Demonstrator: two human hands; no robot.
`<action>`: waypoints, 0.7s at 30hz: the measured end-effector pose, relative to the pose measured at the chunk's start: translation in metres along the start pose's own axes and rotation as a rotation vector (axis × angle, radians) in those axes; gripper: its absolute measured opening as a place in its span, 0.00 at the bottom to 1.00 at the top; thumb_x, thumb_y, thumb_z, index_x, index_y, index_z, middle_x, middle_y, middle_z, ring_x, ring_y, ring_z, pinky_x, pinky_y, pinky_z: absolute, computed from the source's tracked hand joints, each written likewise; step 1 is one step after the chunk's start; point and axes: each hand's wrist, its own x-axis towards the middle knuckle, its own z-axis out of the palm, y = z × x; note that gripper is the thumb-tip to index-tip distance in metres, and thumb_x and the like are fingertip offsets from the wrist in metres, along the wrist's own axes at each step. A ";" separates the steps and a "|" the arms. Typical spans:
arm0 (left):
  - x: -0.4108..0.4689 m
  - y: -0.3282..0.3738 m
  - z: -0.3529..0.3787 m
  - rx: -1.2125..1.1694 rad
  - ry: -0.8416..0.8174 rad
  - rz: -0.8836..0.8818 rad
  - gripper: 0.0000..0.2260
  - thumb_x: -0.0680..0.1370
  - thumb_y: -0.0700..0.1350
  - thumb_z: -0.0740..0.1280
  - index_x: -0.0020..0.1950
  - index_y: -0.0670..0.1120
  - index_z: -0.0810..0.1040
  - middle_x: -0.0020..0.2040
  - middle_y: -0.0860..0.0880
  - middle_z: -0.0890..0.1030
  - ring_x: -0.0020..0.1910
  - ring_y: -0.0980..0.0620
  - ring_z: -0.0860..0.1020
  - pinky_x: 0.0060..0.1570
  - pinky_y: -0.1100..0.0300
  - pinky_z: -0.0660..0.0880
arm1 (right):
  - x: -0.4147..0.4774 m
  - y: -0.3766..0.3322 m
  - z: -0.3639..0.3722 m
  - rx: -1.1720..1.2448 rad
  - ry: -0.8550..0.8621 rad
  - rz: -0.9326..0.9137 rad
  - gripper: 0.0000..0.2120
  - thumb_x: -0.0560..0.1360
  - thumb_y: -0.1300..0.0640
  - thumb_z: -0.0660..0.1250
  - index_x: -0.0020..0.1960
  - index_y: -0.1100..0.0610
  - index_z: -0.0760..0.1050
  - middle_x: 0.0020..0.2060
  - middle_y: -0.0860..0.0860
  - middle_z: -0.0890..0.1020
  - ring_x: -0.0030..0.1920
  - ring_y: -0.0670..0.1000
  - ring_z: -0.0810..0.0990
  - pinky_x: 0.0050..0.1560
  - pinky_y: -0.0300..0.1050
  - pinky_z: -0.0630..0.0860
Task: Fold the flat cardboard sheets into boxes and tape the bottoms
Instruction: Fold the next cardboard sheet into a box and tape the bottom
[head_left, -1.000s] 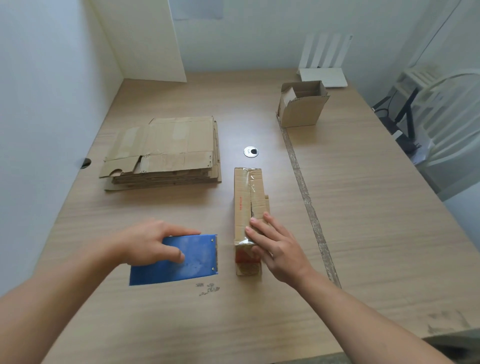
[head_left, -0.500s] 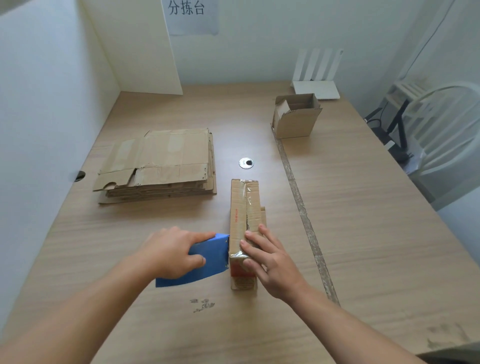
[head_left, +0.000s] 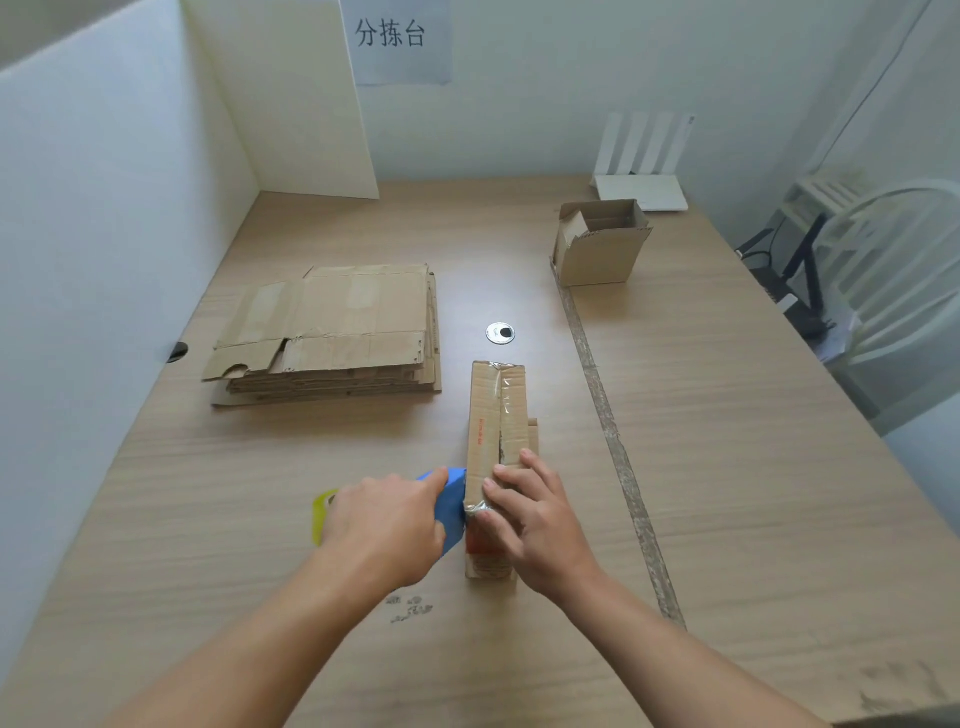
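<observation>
On my feed the narrow folded cardboard box (head_left: 496, 415) lies lengthwise near the middle of the bench (head_left: 737, 467), its long axis running from 6 to 12 o'clock, with clear tape glinting along its top seam. My right hand (head_left: 532, 519) lies flat on the box's near end, fingers extended and pressing the crinkled tape down. My left hand (head_left: 384, 525) is curled round a blue tape dispenser (head_left: 451, 501), whose front edge touches the box's left side at its near end; a yellow part (head_left: 321, 517) of it shows behind the hand.

At about 10 o'clock from the box sits the stack of flat cardboard sheets (head_left: 332, 332), well apart from it. A small round metal grommet (head_left: 501, 332) is set in the bench at 12 o'clock, just beyond the box. Farther off, at 1 o'clock, an open-topped box (head_left: 600, 249) stands upright, with a white router (head_left: 641, 187) behind it against the wall. A white chair (head_left: 893, 270) stands off the bench at 2 o'clock.
</observation>
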 end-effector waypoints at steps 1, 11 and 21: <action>-0.001 0.002 -0.001 0.016 0.008 0.001 0.19 0.78 0.51 0.58 0.69 0.59 0.65 0.53 0.49 0.79 0.53 0.44 0.78 0.39 0.55 0.67 | 0.001 0.001 0.000 -0.003 0.000 -0.007 0.32 0.80 0.34 0.53 0.57 0.57 0.83 0.58 0.50 0.81 0.72 0.54 0.63 0.71 0.44 0.64; -0.005 0.007 0.038 -0.107 0.110 -0.059 0.24 0.80 0.55 0.56 0.76 0.61 0.57 0.53 0.49 0.81 0.52 0.43 0.80 0.43 0.54 0.72 | -0.001 -0.010 -0.001 0.035 0.016 0.010 0.31 0.78 0.32 0.55 0.53 0.57 0.83 0.57 0.50 0.81 0.73 0.53 0.62 0.70 0.32 0.57; -0.005 -0.023 0.044 -0.312 0.067 -0.127 0.26 0.80 0.60 0.56 0.77 0.67 0.53 0.56 0.51 0.82 0.56 0.46 0.79 0.46 0.55 0.73 | 0.024 -0.049 -0.019 -0.302 -0.291 0.219 0.34 0.75 0.39 0.63 0.78 0.47 0.59 0.75 0.51 0.53 0.74 0.54 0.47 0.66 0.51 0.72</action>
